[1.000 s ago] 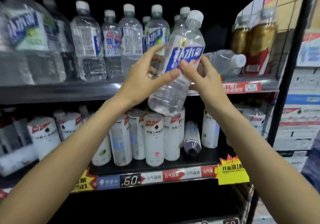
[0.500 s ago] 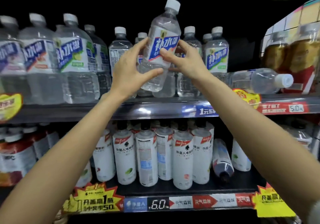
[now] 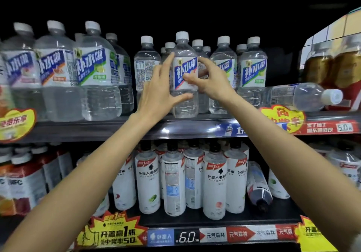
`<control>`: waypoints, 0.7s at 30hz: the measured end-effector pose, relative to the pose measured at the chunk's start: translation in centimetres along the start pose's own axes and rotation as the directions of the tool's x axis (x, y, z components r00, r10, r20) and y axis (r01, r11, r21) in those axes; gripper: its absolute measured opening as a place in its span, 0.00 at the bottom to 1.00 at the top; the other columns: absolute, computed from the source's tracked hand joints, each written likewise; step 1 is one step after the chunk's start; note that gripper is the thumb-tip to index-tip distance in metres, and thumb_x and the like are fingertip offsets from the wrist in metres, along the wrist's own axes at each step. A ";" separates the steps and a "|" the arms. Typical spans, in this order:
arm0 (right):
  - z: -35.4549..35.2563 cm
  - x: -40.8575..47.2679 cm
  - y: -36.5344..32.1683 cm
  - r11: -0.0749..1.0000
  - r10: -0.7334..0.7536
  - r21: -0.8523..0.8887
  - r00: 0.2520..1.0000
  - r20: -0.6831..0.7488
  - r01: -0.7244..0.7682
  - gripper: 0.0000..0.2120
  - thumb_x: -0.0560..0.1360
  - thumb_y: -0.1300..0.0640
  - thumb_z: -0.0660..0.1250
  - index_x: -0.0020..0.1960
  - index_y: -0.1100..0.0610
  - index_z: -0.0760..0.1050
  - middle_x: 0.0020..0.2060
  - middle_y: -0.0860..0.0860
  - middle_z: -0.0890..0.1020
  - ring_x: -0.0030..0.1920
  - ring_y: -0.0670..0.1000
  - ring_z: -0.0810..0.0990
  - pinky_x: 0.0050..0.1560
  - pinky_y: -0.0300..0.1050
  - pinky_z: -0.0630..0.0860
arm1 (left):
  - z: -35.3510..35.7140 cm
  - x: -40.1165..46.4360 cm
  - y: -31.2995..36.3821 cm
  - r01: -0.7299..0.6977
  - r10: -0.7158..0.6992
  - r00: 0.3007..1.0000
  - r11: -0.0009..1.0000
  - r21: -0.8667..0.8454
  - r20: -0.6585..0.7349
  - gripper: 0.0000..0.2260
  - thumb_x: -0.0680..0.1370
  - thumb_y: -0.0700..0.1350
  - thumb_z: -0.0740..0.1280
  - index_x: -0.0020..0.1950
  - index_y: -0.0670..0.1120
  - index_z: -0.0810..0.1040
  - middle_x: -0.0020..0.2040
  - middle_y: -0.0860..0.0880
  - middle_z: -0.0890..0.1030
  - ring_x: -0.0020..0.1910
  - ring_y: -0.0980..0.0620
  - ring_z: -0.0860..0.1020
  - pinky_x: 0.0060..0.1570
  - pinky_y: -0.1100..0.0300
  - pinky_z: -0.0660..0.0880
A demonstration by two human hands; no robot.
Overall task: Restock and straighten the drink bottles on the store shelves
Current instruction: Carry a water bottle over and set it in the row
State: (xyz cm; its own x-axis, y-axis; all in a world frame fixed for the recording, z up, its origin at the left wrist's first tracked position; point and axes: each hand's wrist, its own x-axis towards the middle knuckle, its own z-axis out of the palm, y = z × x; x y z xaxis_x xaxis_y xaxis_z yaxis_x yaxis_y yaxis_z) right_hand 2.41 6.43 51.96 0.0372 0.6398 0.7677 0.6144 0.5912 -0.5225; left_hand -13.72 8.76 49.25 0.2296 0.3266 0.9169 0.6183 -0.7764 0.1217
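Two hands hold one clear bottle (image 3: 184, 87) with a blue-and-white label, standing upright at the front edge of the upper shelf (image 3: 117, 128) among the other white-capped bottles: the left hand (image 3: 158, 93) wraps it from the left, thumb across the lower body, while the right hand (image 3: 210, 81) curls round it at the label. To the right a fallen bottle (image 3: 298, 97) lies on its side (cap towards the camera), and on the lower shelf (image 3: 195, 217) a dark-capped bottle (image 3: 257, 187) leans tipped over beside the upright white ones.
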 end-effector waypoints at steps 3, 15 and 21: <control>-0.2 -0.4 -0.2 0.999 0.013 -0.030 1.000 0.018 -0.013 0.33 0.72 0.46 0.71 0.73 0.54 0.64 0.43 0.41 0.78 0.48 0.46 0.80 0.52 0.54 0.80 | 0.0 0.0 0.1 -0.006 0.005 1.000 0.999 0.033 0.029 0.48 0.67 0.60 0.75 0.78 0.47 0.54 0.66 0.43 0.70 0.54 0.47 0.78 0.52 0.46 0.78; 2.1 -1.1 0.2 0.977 -0.079 -0.201 0.996 -0.044 0.069 0.36 0.71 0.51 0.74 0.73 0.58 0.62 0.61 0.55 0.75 0.57 0.53 0.78 0.59 0.53 0.75 | 0.1 0.1 -1.8 -0.011 0.007 0.998 0.997 0.073 0.057 0.46 0.70 0.55 0.74 0.79 0.44 0.51 0.62 0.43 0.74 0.56 0.47 0.77 0.56 0.47 0.76; 1.7 -2.3 0.3 0.966 -0.085 -0.242 0.996 0.038 0.092 0.32 0.75 0.53 0.70 0.74 0.58 0.61 0.66 0.53 0.74 0.64 0.51 0.74 0.64 0.51 0.71 | 0.4 -1.6 -1.5 -0.023 0.024 1.000 0.999 0.026 -0.006 0.34 0.74 0.49 0.72 0.76 0.42 0.62 0.67 0.44 0.69 0.60 0.47 0.74 0.56 0.47 0.77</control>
State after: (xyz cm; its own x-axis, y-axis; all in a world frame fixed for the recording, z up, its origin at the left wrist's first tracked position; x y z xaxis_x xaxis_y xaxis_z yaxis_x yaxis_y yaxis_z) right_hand 1.15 5.93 49.41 -0.0450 0.6054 0.7946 0.7873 0.5111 -0.3448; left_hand -14.66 9.60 47.43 0.2396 0.3049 0.9218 0.6322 -0.7696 0.0903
